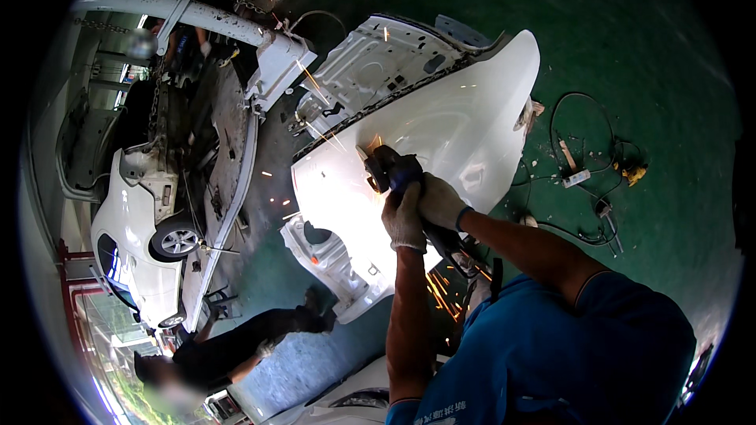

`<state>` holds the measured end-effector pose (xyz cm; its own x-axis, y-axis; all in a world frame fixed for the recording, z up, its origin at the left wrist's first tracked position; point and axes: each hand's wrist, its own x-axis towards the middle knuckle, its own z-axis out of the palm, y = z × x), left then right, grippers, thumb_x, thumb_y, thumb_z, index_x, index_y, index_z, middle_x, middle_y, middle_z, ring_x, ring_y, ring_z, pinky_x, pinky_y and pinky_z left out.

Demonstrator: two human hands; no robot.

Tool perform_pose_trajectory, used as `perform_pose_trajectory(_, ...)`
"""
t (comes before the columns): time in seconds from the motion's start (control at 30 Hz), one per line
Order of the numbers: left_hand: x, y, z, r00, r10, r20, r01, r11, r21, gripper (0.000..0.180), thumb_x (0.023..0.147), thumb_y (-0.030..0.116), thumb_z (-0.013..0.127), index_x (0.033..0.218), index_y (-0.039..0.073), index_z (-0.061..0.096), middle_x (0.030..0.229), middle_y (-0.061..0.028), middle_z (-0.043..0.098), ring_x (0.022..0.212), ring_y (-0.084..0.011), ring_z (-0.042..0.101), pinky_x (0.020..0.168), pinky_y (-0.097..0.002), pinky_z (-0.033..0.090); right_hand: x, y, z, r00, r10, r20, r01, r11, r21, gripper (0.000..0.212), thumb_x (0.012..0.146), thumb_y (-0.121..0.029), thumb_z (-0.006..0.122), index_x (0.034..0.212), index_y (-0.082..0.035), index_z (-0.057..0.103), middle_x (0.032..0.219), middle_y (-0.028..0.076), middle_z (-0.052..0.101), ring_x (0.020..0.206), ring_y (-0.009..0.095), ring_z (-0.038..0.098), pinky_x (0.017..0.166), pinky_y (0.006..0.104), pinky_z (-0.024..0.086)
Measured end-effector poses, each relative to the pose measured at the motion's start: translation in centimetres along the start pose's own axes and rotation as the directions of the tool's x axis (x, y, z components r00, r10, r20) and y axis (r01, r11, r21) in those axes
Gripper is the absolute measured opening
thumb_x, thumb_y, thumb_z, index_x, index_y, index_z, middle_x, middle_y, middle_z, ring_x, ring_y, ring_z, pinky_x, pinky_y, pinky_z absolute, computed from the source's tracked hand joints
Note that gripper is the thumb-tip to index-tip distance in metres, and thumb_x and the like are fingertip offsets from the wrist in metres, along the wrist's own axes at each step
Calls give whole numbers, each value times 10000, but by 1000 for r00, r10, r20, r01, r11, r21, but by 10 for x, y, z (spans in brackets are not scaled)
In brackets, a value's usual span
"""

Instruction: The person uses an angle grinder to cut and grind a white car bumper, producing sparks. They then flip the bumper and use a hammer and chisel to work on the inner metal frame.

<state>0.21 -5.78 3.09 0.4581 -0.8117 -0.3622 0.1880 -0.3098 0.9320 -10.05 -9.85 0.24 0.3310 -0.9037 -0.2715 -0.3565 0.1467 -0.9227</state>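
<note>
An angle grinder (391, 169) with a dark body is in both my hands, its disc against a white car body panel (417, 122). Orange sparks fly from the contact and also trail down past the tool. My left hand (405, 227), in a pale glove, is closed round the grinder's body. Just to its right, my gloved right hand (441, 201) is wrapped over the tool as well. Some fingers are hidden behind the tool and each other. A bright glare washes out the panel left of the grinder.
A white car (142, 244) with its front stripped stands at the left beside a heavy metal post (213, 20). One person in dark clothes (244, 346) is at lower left. On the green floor at right lie a power strip (576, 179), cables and a hammer-like tool.
</note>
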Motion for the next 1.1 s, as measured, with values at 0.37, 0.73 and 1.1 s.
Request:
perform_pose_trajectory(0.37, 2, 11, 3, 998, 49, 24, -49, 999, 1, 439, 910, 226, 789, 1225, -71, 719, 1099, -123, 742, 975, -203, 685, 891, -325, 546, 2, -11, -8, 999, -49, -20, 50, 999, 17, 425, 920, -312, 637, 1144, 42, 563, 1041, 281, 720, 1026, 440, 717, 903, 495, 575)
perform_pose_trajectory(0.73, 10, 14, 7, 998, 61, 35, -61, 998, -7, 406, 923, 208, 777, 1219, -63, 721, 1094, -121, 744, 979, -205, 689, 895, -323, 547, 11, -10, -8, 1000, 8, -6, -7, 999, 51, 425, 941, -319, 616, 1143, 53, 581, 1070, 302, 719, 1050, 459, 709, 916, 505, 567)
perform_pose_trajectory(1.1, 13, 29, 15, 998, 50, 27, -50, 998, 25, 387, 921, 196, 772, 1204, -63, 725, 1079, -116, 741, 958, -204, 687, 875, -322, 549, 15, -23, -16, 1000, -6, -20, 8, 997, 72, 376, 931, -269, 615, 1141, 40, 577, 1045, 272, 719, 1032, 435, 716, 898, 485, 574)
